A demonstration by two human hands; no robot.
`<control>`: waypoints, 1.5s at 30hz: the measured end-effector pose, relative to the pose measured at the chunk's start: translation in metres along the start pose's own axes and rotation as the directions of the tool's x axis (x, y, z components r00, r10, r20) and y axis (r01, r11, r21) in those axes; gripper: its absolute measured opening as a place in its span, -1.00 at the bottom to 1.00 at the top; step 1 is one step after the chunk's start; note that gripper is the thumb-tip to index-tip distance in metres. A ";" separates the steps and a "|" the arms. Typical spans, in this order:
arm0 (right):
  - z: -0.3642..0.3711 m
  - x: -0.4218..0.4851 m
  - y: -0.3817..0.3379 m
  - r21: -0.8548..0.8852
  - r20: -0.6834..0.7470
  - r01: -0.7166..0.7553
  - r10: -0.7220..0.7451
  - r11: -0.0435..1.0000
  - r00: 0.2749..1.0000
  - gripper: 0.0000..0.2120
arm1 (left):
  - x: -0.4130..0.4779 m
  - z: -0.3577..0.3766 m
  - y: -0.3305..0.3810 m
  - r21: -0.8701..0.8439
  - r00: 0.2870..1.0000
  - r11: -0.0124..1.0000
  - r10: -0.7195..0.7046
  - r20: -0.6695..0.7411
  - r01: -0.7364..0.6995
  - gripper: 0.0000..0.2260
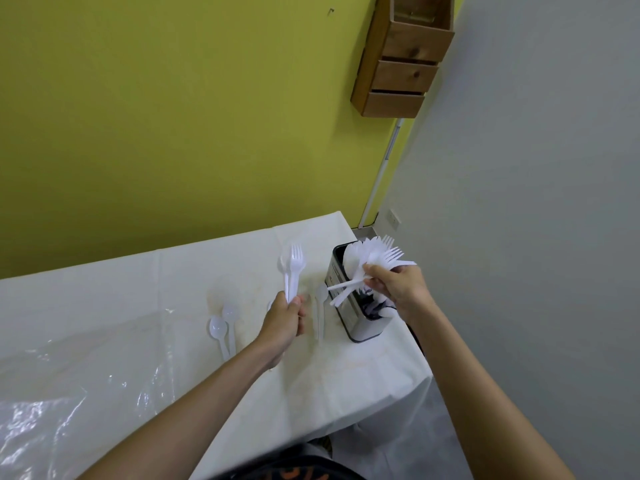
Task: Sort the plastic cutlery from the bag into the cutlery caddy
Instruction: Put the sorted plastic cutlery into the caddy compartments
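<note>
White plastic cutlery bundle (377, 258), forks + spoons mixed, fanned out in R hand (394, 285). Fingers curled round the handles, held right over the far end of the silver metal rectangular cutlery caddy (362, 327). A couple of handles stick out leftwards across the caddy's side wall. L hand (284, 320) grips white plastic forks (294, 268) by the handles, tines up, approx upright, left of caddy, above table. Count in either hand: can't tell, pcs overlap.

Caddy stands upright near table's right edge, dark rim, dark inside. Some white pcs in it at the near end, type unclear. Dividers can't be made out w/ hand + bundle in front. Small print on caddy's left wall, too blurred to read.

Loose on white-cloth-covered table (156, 289): two white plastic spoons (218, 329) side by side left of L hand, plus one white spoon (320, 296) just beside caddy, between it and L hand. Near-left: clear plastic bag (69, 393), crumpled, cut off by frame edge, contents can't be made out.

Behind: yellow-green wall (173, 116), grey wall (536, 168) at right, wooden wall rack (401, 57) up top, cut off.
</note>
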State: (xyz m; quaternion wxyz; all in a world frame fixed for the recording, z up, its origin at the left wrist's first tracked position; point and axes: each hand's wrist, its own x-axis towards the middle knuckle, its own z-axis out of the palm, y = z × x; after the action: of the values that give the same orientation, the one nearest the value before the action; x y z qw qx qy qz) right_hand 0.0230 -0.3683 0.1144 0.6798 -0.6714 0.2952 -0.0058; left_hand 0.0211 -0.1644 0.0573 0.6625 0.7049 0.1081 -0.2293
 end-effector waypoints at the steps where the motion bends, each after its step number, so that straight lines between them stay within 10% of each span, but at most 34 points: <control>1: -0.005 0.005 0.000 0.002 -0.063 -0.006 0.006 1.000 0.998 -0.90 | 0.002 -0.002 -0.002 0.021 1.000 1.000 -0.014 -0.004 0.014 -0.86; 13: -0.016 0.017 0.001 -0.151 -0.330 0.050 -0.098 0.987 0.939 -0.77 | 0.007 0.012 0.009 -0.302 0.989 0.943 -0.123 0.077 0.141 -0.77; 24: -0.019 0.024 -0.001 -0.584 0.000 0.328 -0.405 0.743 0.914 -0.82 | 0.021 0.050 0.027 -0.434 0.998 0.901 0.047 0.051 -0.020 -0.82; 38: -0.058 0.047 -0.010 -0.285 0.295 0.349 -0.265 0.893 0.918 -0.85 | 0.045 0.082 0.024 -0.042 0.987 0.987 0.150 -0.052 -0.152 -0.91; 45: -0.059 0.049 -0.015 -0.221 0.378 0.334 -0.235 0.916 0.896 -0.87 | 0.043 0.075 0.024 -0.148 0.979 0.969 0.187 -0.077 -0.197 -0.93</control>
State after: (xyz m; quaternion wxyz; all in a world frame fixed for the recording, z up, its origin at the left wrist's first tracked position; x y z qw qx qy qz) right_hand 0.0452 -0.4437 0.1129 0.6104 -0.7875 0.0675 0.0527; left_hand 0.0560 -0.2468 0.0573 0.7306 0.6653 0.0774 -0.1331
